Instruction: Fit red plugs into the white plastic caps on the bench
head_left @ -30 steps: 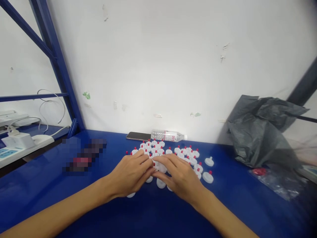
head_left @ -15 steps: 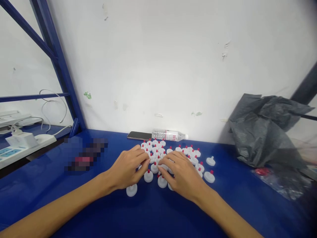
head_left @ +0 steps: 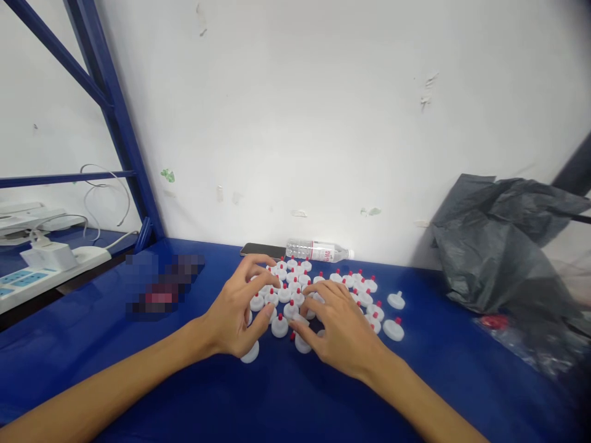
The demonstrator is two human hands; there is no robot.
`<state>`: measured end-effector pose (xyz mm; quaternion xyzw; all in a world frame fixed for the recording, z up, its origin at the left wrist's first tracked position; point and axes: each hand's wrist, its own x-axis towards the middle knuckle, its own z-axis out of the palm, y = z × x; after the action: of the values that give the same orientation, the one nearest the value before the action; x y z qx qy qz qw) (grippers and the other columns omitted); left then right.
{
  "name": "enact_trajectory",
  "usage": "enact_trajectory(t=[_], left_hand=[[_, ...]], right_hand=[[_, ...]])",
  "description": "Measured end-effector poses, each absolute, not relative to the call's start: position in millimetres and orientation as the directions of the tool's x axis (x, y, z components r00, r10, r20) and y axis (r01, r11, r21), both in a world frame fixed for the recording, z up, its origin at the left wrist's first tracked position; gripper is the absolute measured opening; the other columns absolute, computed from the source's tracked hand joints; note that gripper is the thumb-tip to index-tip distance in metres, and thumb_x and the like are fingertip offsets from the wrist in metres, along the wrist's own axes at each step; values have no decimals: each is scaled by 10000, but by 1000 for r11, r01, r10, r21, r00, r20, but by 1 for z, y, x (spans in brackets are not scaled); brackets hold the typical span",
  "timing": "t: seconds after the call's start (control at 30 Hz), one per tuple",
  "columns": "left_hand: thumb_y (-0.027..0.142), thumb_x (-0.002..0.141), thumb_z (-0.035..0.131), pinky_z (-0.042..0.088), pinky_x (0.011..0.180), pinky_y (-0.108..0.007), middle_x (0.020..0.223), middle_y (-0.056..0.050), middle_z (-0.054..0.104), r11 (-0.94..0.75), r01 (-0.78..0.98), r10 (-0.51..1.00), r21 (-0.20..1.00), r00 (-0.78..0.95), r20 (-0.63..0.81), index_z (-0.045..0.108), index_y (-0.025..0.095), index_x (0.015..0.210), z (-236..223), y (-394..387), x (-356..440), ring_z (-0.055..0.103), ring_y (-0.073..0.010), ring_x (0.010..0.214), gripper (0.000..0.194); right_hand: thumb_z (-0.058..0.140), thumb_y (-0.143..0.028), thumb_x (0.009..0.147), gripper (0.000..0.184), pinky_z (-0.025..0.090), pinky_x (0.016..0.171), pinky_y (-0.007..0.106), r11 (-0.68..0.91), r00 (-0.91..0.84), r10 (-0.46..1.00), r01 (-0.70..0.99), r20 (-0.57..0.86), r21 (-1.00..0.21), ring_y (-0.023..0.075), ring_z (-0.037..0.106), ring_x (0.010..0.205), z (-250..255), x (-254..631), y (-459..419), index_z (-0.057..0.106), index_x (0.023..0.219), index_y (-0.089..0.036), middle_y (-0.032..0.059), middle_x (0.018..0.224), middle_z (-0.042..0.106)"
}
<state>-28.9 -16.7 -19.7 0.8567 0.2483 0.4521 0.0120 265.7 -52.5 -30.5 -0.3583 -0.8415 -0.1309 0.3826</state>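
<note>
Many round white nozzle caps, most with a red tip, stand in a cluster on the blue table (head_left: 286, 394). My left hand (head_left: 235, 304) is open at the cluster's left side, its thumb and fingers apart. Near its fingertips stands one white cap (head_left: 257, 303). My right hand (head_left: 344, 326) curls over the middle of the group. Between its thumb and fingers is a tilted white cap (head_left: 301, 320), its red tip pointing down and partly hidden. Another upright cap (head_left: 279, 327) stands between the two hands. The palms and fingers hide some caps.
Against the white wall lie a phone (head_left: 262, 250) and a clear plastic bottle (head_left: 318, 250). To the right are a grey plastic bag (head_left: 494, 240) and a clear bag with something red (head_left: 494, 322). A power strip (head_left: 87, 263) and blue frame post (head_left: 117, 117) are at left.
My left hand has opened, its thumb and fingers spreading apart. The tilted cap at my right hand has shifted slightly down and left. The view has moved a little.
</note>
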Motion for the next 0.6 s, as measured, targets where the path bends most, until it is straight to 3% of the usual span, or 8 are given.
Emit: enact_trajectory(t=[0.17,0.33,0.47,0.6], left_hand=[[324,1134,705,736,731,-435,1265,-177,781,-890,397,405,224,461,790,781,260,1469,-24,-12,-30,798,-392,1170,349],[320,1144,685,654,660,-356,1323,-148,799,-896,409,382,175,506,773,803,263,1336,-27,-7,-24,800,-262,927,233],[408,1181,787,580,642,-329,1085,-53,850,-893,449,335,40,602,724,820,272,1265,-27,-11,-17,810,-223,816,163],[378,1242,822,565,668,-330,1063,-31,911,-857,509,300,-77,616,729,853,297,1238,-25,-18,-14,873,-223,879,87]], right_hand=[[942,-231,1047,193,839,975,579,744,-433,499,658,751,-114,341,945,1104,-27,262,-55,783,985,-321,45,1222,970],[859,-313,1153,173,828,1060,594,712,-310,534,667,787,-221,356,952,1157,-10,264,-59,816,985,-317,85,1276,973],[835,-336,1189,158,819,1066,568,727,-223,495,636,840,-259,351,961,1155,-7,263,-59,841,1031,-319,66,1220,990],[830,-297,1192,108,834,1056,568,766,-228,458,592,859,-252,337,976,1083,-15,258,-61,838,1103,-358,10,1152,1009]])
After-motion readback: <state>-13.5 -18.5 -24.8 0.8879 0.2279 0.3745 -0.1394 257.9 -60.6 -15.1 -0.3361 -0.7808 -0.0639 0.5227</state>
